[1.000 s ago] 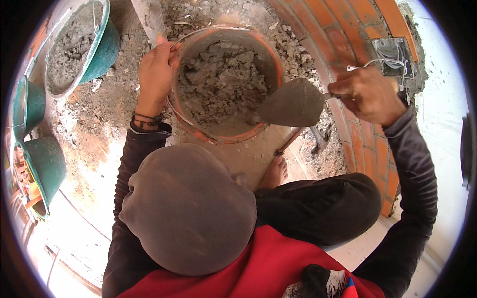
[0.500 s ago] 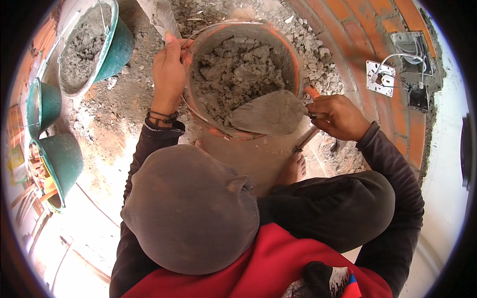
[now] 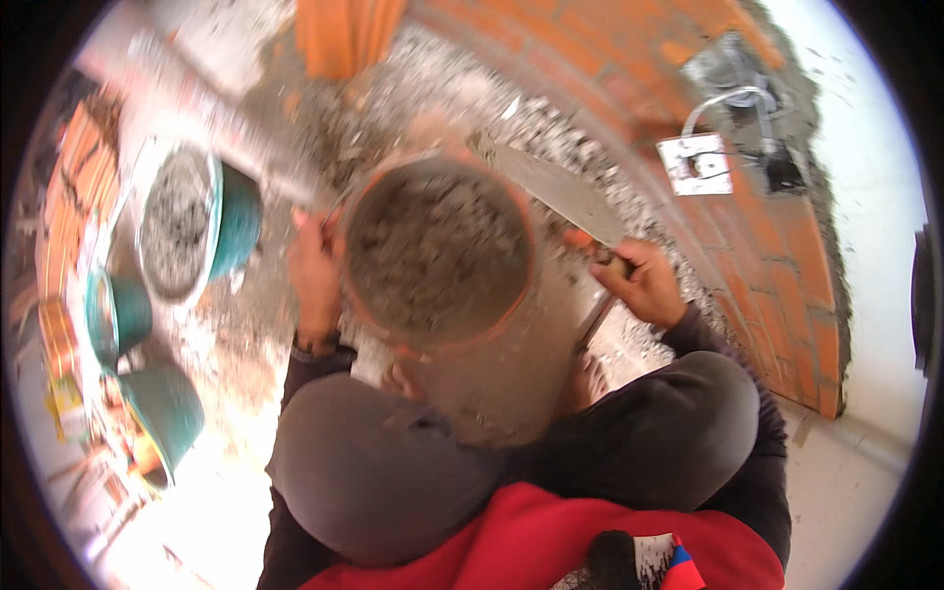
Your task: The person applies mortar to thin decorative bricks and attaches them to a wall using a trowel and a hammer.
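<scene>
A round bucket with an orange rim (image 3: 535, 258) stands before me, filled with lumpy grey mortar (image 3: 438, 251). My left hand (image 3: 315, 270) is closed at the bucket's left rim, its fingers blurred by motion. In my right hand (image 3: 644, 283) is the handle of a trowel (image 3: 560, 185). Its grey-smeared blade points to the far left, over the bucket's far right edge and the rubble beyond. Just left of my right hand is a small orange piece (image 3: 580, 239), partly hidden. A thin dark bar (image 3: 596, 320) slants below it, near my foot.
To the left is a green bucket of grey mortar (image 3: 228, 221), with smaller green buckets (image 3: 123, 313) nearer. Orange bricks (image 3: 349, 34) lie at the far side. Along the right runs an orange brick wall (image 3: 747, 256) with a white socket plate (image 3: 694, 164) hanging on wires. Rubble (image 3: 472, 88) lies along its foot.
The trowel has come up out of the mortar and swung to the bucket's far right side. My left hand stays at the rim. The whole view has shifted, showing more of the far side.
</scene>
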The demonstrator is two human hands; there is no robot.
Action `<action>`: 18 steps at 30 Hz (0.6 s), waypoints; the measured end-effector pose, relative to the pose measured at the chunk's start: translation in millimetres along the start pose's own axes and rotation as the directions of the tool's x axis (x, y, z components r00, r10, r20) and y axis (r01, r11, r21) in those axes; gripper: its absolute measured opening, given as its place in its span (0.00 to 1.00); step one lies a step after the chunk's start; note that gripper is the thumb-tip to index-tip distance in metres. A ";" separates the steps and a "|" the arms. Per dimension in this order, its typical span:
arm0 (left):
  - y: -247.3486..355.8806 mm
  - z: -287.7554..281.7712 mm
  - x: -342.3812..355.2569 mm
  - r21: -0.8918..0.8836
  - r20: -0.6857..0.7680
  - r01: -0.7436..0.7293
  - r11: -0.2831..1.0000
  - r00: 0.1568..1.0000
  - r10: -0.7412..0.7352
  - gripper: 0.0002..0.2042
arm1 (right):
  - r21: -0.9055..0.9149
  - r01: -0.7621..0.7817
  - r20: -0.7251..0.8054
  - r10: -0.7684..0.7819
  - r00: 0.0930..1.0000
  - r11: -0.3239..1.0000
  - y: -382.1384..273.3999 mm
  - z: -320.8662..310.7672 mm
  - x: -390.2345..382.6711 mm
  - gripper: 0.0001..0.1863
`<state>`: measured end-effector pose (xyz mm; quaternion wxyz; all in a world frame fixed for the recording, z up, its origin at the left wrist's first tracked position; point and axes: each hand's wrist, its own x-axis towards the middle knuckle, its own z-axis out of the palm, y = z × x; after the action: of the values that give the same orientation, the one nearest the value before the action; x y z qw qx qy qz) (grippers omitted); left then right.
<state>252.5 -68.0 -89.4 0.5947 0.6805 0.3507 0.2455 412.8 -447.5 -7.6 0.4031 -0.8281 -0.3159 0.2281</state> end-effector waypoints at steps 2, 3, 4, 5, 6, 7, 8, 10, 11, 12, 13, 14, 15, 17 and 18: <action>10.4 -0.1 -6.2 -0.110 -0.031 0.041 0.993 0.999 -0.044 0.31 | 0.221 0.000 -0.171 0.038 0.985 0.975 -0.5 11.7 10.5 0.10; 14.3 -2.4 -7.2 -0.162 -0.011 0.078 0.984 0.997 -0.081 0.31 | 0.235 -0.009 -0.250 0.069 0.966 0.972 6.3 13.2 17.0 0.11; 13.2 -7.2 -5.7 -0.172 0.007 0.087 0.981 0.996 -0.087 0.31 | 0.253 -0.017 -0.323 0.102 0.941 0.967 13.6 14.1 25.7 0.11; 6.7 -10.5 -2.2 -0.180 0.021 0.098 0.979 0.995 -0.095 0.31 | 0.275 -0.024 -0.389 0.134 0.912 0.961 19.4 10.9 34.5 0.11; -0.4 -8.3 1.8 -0.186 0.044 0.113 0.976 0.993 -0.106 0.31 | 0.220 -0.048 -0.440 0.143 0.887 0.974 23.8 4.3 39.0 0.12; -3.5 -9.5 2.6 -0.159 0.047 0.097 0.983 0.995 -0.090 0.31 | 0.247 0.008 -0.482 0.115 0.868 0.969 22.9 0.9 46.5 0.12; -6.4 -11.0 4.2 -0.131 0.047 0.081 0.988 0.996 -0.076 0.31 | 0.270 0.066 -0.522 0.089 0.848 0.961 19.5 -1.5 55.4 0.12; -9.3 -12.1 7.6 -0.055 0.026 0.048 0.997 0.999 -0.047 0.31 | 0.372 0.131 -0.537 0.098 0.838 0.919 11.8 -8.3 65.2 0.11; -7.8 -12.9 7.7 -0.060 0.028 0.046 0.997 0.999 -0.044 0.31 | 0.364 0.135 -0.549 0.096 0.830 0.921 14.4 -11.0 70.2 0.11; -4.8 -9.8 7.0 -0.066 0.034 0.044 0.997 0.999 -0.042 0.31 | 0.355 0.137 -0.565 0.095 0.820 0.925 19.9 -14.5 73.9 0.11; 1.1 -8.6 4.6 -0.071 0.034 0.042 0.997 0.999 -0.039 0.31 | 0.348 0.141 -0.576 0.092 0.812 0.927 22.4 -15.6 77.6 0.12; 9.3 -7.2 1.4 -0.123 0.050 0.084 0.989 0.996 -0.078 0.31 | 0.390 0.143 -0.575 0.119 0.810 0.910 22.8 -16.0 80.3 0.11; 11.0 -7.2 0.5 -0.119 0.055 0.071 0.990 0.996 -0.065 0.31 | 0.397 0.145 -0.583 0.128 0.802 0.906 21.9 -16.0 81.8 0.11; 7.8 -11.1 0.8 -0.106 0.063 0.048 0.993 0.997 -0.041 0.31 | 0.418 0.147 -0.595 0.148 0.790 0.897 21.0 -14.2 84.4 0.11; 8.2 -12.7 1.0 -0.111 0.092 0.063 0.992 0.994 -0.053 0.32 | 0.400 0.139 -0.603 0.146 0.785 0.906 24.2 -13.1 85.0 0.12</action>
<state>245.1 -59.5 -79.3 0.6546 0.6452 0.3289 0.2170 488.5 -405.7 -30.2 0.6533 -0.7494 -0.1072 0.0073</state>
